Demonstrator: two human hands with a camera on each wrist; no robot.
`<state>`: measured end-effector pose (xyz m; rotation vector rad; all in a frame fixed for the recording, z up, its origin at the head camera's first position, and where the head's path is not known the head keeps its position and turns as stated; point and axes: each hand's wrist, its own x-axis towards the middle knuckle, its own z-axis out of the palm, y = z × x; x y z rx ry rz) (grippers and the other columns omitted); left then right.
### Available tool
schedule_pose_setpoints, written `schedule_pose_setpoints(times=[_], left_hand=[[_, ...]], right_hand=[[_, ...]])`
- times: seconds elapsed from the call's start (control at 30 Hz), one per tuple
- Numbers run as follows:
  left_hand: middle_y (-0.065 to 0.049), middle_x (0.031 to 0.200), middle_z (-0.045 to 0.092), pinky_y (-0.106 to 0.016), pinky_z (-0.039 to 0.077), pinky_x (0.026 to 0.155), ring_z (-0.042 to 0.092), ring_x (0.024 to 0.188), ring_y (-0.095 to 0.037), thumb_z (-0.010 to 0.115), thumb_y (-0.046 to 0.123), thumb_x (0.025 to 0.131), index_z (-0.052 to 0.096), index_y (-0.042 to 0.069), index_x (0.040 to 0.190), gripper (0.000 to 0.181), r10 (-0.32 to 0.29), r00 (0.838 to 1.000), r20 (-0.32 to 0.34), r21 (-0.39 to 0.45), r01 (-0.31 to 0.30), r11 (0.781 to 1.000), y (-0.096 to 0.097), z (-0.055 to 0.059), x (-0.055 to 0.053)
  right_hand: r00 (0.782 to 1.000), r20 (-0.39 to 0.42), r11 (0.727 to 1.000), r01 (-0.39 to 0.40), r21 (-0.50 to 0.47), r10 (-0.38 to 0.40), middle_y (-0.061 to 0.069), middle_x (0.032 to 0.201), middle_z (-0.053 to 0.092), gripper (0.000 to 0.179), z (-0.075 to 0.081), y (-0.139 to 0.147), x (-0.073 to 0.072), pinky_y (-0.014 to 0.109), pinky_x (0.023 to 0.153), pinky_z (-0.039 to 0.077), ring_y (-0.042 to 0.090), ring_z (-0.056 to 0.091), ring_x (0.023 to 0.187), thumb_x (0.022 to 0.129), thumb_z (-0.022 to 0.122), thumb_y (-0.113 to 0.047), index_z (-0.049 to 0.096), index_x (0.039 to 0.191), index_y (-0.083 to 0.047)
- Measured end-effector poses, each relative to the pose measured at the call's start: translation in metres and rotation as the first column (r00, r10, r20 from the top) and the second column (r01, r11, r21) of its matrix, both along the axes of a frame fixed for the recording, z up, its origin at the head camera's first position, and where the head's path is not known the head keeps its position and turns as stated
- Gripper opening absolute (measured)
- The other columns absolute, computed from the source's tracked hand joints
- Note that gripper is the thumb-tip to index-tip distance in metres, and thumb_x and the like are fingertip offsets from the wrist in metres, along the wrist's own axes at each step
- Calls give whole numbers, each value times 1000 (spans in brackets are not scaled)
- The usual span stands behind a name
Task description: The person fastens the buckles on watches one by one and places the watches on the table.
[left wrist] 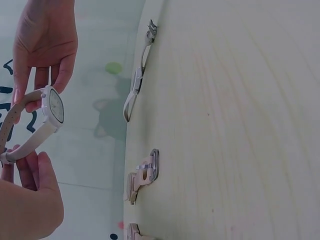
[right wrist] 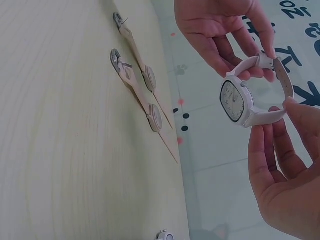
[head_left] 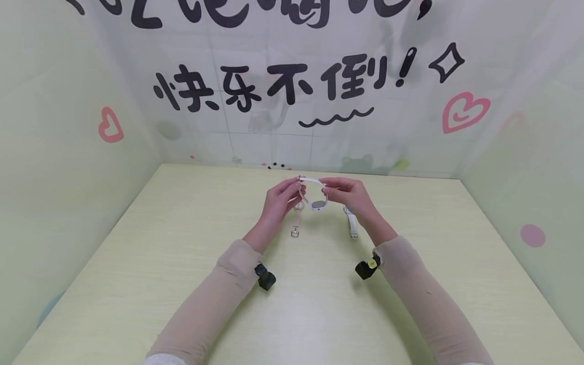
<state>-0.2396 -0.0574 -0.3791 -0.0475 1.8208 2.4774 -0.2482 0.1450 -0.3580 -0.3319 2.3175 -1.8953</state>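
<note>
Both hands hold up a white wristwatch [head_left: 318, 205] above the far part of the table, its strap bent into a loop with the dial at the bottom. My left hand [head_left: 277, 203] pinches the strap by the buckle. Thumb and fingers of my right hand [head_left: 353, 196] grip the strap's other side. In the right wrist view the watch's white case [right wrist: 235, 102] faces the camera, and the strap's tan inner side shows. Whether the buckle is fastened I cannot tell. Below the hands lie a pink-strapped watch [head_left: 296, 220] and another white watch [head_left: 352, 223].
Two pink-strapped watches, a nearer one [right wrist: 142, 102] and a farther one [right wrist: 137, 52], lie side by side in the right wrist view. The pale wooden table [head_left: 182, 228] ends at a printed back wall [head_left: 283, 142], with side walls left and right.
</note>
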Motion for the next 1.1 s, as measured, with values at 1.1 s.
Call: schedule_pose_setpoints(times=[1.1], left_hand=[[-17, 116, 73, -28, 58, 93, 71, 97, -12, 64, 20, 98, 70, 4, 118, 27, -71, 990, -123, -350, 24, 937, 5, 0, 1]], right_hand=[[994, -97, 996, -42, 79, 49, 14, 103, 68, 32, 1, -13, 4, 38, 87, 58, 24, 62, 90, 97, 65, -19, 67, 127, -9]])
